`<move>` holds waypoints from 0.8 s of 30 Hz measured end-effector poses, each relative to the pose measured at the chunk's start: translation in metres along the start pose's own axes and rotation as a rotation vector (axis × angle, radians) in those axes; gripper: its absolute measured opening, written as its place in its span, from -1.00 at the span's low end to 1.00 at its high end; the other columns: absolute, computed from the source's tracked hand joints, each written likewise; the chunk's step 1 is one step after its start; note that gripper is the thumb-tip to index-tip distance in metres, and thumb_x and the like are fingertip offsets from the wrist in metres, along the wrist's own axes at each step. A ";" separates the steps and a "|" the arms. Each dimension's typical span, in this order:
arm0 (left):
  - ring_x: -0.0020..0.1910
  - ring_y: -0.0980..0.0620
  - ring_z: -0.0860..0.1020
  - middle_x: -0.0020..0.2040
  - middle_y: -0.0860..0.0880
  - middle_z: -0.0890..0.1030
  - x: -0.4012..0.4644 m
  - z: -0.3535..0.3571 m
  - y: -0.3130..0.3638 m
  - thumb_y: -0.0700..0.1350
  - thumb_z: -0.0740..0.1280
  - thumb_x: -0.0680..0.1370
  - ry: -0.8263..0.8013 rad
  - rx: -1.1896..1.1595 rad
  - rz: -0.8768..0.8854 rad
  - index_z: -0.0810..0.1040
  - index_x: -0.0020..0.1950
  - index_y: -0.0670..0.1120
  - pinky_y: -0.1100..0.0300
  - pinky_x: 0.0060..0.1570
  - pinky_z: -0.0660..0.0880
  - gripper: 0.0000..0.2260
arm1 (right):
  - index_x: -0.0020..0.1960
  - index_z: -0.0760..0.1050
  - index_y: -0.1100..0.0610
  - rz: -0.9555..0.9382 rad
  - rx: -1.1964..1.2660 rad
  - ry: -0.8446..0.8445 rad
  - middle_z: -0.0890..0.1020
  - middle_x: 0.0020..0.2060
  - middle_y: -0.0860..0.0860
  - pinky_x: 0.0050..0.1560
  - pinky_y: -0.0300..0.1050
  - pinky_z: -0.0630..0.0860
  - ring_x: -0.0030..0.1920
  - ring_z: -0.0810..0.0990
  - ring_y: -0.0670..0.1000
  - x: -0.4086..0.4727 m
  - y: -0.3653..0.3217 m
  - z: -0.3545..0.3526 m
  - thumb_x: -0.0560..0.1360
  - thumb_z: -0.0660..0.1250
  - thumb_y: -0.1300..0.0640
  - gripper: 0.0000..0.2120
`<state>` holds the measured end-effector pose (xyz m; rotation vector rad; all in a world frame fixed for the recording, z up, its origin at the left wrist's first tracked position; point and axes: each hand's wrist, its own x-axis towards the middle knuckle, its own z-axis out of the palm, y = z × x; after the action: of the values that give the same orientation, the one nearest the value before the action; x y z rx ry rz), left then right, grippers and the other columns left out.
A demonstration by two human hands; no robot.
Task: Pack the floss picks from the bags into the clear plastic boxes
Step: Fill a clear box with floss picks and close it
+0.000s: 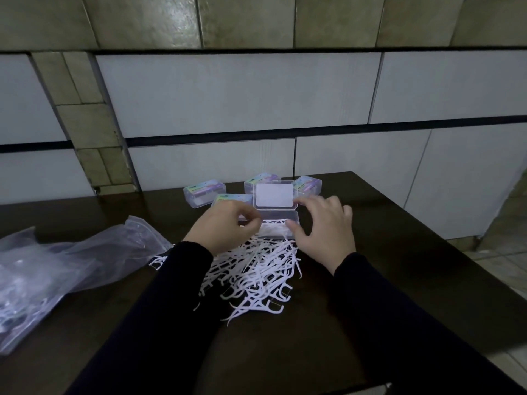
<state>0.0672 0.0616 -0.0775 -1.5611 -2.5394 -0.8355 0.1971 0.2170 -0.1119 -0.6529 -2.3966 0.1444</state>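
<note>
An open clear plastic box (278, 228) sits mid-table with its lid (274, 195) raised; white floss picks lie inside it. A loose pile of white floss picks (256, 275) spreads on the table just in front of the box. My left hand (225, 225) hovers at the box's left end with fingers curled; whether it pinches a pick is unclear. My right hand (323, 223) is spread at the box's right end, its thumb touching the front right corner. A clear plastic bag (71, 260) with more picks lies at the left.
Several closed clear boxes with coloured labels stand behind the open one: one at the left (202, 192), one behind (261, 179), one at the right (309, 185). The dark table (399, 252) ends at the right above a tiled floor. A tiled wall rises behind.
</note>
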 end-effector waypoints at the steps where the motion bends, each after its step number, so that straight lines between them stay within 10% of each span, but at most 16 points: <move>1: -0.26 0.39 0.49 -0.16 0.24 0.62 -0.004 -0.004 -0.002 0.04 0.34 0.53 -0.010 -0.014 -0.005 0.65 -0.10 0.13 0.36 -0.21 0.41 -0.90 | 0.30 0.42 -0.07 -0.030 -0.005 0.048 0.51 0.17 -0.10 0.12 -0.04 0.19 0.18 0.38 -0.02 -0.001 -0.003 -0.003 0.51 0.25 -0.18 -0.60; 6: -0.07 0.28 0.53 -0.08 0.23 0.62 -0.020 -0.012 -0.014 0.28 0.42 0.38 -0.127 -0.027 -0.071 0.64 -0.12 0.20 0.23 -0.01 0.48 -0.79 | 0.17 0.54 -0.14 -0.301 0.083 -0.251 0.52 0.13 -0.19 0.16 -0.08 0.16 0.20 0.38 -0.08 -0.003 -0.017 -0.021 0.51 0.30 -0.11 -0.75; 11: 0.13 0.24 0.48 0.08 0.26 0.55 -0.031 -0.010 -0.016 0.19 0.49 0.37 -0.213 -0.020 -0.162 0.60 0.12 0.18 0.28 0.10 0.35 -0.65 | 0.28 0.43 -0.29 -0.185 0.053 -0.577 0.45 0.21 -0.12 0.19 -0.02 0.32 0.21 0.30 0.03 -0.007 -0.023 -0.024 0.45 0.35 -0.19 -0.60; 15: 0.09 0.21 0.51 0.09 0.22 0.58 -0.035 -0.002 -0.004 0.34 0.47 0.26 -0.223 0.019 -0.133 0.59 0.19 0.13 0.20 0.15 0.45 -0.43 | 0.31 0.43 -0.25 -0.143 0.047 -0.598 0.46 0.15 -0.10 0.10 -0.06 0.31 0.16 0.27 0.01 -0.006 -0.025 -0.032 0.47 0.38 -0.14 -0.58; 24: -0.01 0.16 0.54 0.00 0.15 0.61 -0.033 0.004 -0.006 0.07 0.38 0.47 -0.179 0.117 -0.113 0.66 0.06 0.12 0.19 0.06 0.50 -0.80 | 0.25 0.52 -0.20 -0.132 -0.039 -0.591 0.54 0.12 -0.09 0.14 -0.02 0.33 0.12 0.36 0.04 0.001 -0.022 -0.020 0.47 0.39 -0.12 -0.64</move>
<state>0.0792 0.0346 -0.0934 -1.5343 -2.7663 -0.5678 0.1998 0.1970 -0.0901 -0.5151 -3.0074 0.2648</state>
